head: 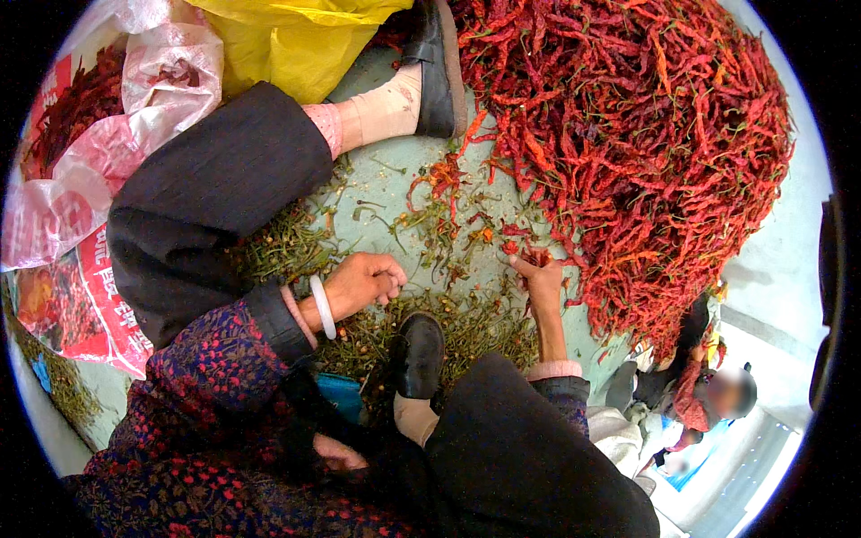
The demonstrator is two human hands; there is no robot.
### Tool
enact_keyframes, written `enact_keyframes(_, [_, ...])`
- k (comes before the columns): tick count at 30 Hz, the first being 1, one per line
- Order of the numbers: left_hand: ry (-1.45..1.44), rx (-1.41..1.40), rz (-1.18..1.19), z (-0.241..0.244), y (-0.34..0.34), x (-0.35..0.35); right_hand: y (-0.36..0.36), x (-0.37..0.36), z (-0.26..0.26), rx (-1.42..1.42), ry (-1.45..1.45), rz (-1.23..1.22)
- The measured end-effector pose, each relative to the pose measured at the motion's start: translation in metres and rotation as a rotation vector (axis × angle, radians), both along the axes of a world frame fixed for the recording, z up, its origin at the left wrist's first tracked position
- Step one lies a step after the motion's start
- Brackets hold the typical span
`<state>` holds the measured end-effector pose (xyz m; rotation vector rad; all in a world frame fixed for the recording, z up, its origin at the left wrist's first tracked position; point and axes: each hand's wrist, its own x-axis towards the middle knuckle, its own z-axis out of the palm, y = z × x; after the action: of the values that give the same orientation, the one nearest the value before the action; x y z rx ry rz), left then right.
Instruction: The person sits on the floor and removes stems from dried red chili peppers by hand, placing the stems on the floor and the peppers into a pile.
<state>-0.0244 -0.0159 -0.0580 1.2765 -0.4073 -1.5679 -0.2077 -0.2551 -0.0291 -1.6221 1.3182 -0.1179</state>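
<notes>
My right hand (543, 286) grips several dried red chillies (538, 257) close to the lower left edge of a big chilli heap (646, 148). On the other side, my left hand (366, 282), with a white bangle (322, 307) at its wrist, hovers over the pale green floor (377, 175). Its fingers are curled in, and I see nothing in them. Below and between both hands lies a litter of green chilli stems (484, 326). Loose red chilli pieces (440, 178) are scattered nearer the heap.
Black shoes (420, 356) rest among the stems and beside the heap. At the left, a printed woven plastic sack (87, 289) holds dark red chillies (74, 121). A yellow bag (289, 47) stands beyond my leg. Other people (693, 397) sit at lower right.
</notes>
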Motion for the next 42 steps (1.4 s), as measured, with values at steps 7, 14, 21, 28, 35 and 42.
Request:
enact_keyframes(7, [0.051, 0.026, 0.026, -0.01, 0.001, -0.003, -0.01, 0.004, -0.024, -0.644, 0.389, 0.568])
enact_keyframes(14, [0.023, 0.035, 0.018, -0.008, 0.0, -0.002, -0.015, 0.006, -0.03, -0.639, 0.406, 0.576])
enact_keyframes(21, [0.017, 0.011, 0.019, -0.006, 0.0, -0.002, 0.001, 0.029, 0.019, 0.156, -0.105, -0.049])
enact_keyframes(28, [0.064, 0.022, 0.02, -0.002, -0.002, 0.001, 0.021, 0.019, 0.033, 0.562, -0.509, -0.245])
enact_keyframes(35, [0.082, -0.044, 0.073, 0.004, -0.001, 0.003, 0.054, 0.031, 0.032, 0.773, -0.56, -0.198])
enact_keyframes(42, [0.155, -0.164, 0.133, 0.021, -0.01, 0.0, 0.081, 0.044, 0.046, 0.792, -0.476, -0.185])
